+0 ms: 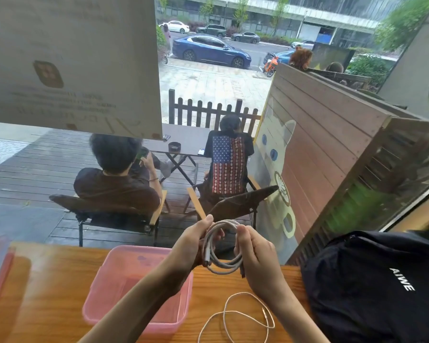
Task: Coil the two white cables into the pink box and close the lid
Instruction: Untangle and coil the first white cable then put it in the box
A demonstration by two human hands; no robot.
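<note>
Gripping one coiled white cable above the pink box, both hands' fingers curl around its loops.

Café window counter, wooden counter, outdoor deck with seated patrons, cat-and-latte mural, street beyond
</note>
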